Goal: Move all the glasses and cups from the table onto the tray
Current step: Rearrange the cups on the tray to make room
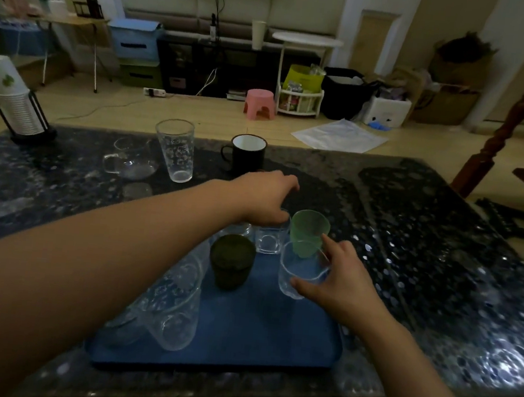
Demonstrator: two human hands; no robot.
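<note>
On the blue tray (239, 341) my right hand (342, 284) holds a clear glass (298, 271), thumb on its near side and fingers at its far rim. Beside it stand a green translucent cup (311, 227), a small clear glass (269, 241), a dark green cup (231, 261) and a tall patterned glass (172, 302). My left hand (264, 198) hovers over the small clear glass with fingers loosely curled and nothing in them, the thumb near the rim. On the table beyond are a black mug (247, 154), a tall patterned glass (175, 150) and a glass mug (130, 162).
The dark speckled table (441, 265) stretches to the right of the tray. A rack of stacked paper cups (15, 101) stands at the far left corner. A wooden post (501, 126) rises past the table's right end. The floor beyond holds a pink stool (260, 102).
</note>
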